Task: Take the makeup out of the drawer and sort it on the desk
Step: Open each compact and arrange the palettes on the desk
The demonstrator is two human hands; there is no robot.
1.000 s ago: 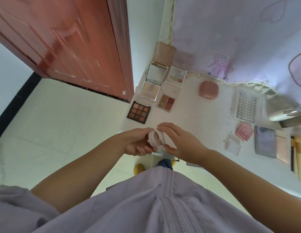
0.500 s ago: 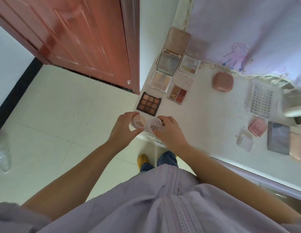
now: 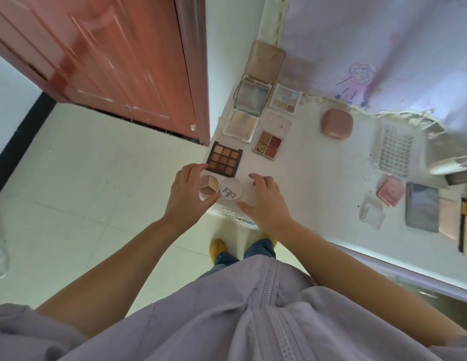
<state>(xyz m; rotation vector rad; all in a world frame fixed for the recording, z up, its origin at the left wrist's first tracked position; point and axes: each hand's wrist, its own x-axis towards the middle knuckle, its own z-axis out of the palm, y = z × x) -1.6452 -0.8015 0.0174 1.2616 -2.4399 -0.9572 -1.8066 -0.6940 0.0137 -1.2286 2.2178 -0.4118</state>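
1. The tabletop [image 3: 318, 178] is white and carries the sorted makeup; a red-brown door [image 3: 109, 61] stands beyond its left end.
2. The dark palette [image 3: 224, 159], a grid of brown shades, lies at the tabletop's left edge and serves as landmark here.
3. Behind the dark palette lie paler open palettes; well to its right sit a pink case [image 3: 338, 123] and a lash tray [image 3: 395, 152].
4. The left hand [image 3: 186, 196] grips the round pot [image 3: 208, 187] just in front of the dark palette, thumb and fingers closed on its rim.
5. The right hand [image 3: 266, 201] rests fingers spread on the tabletop, right of the lid [image 3: 231, 192], touching its clear edge.
6. The lid, printed with letters, lies touching the pot.
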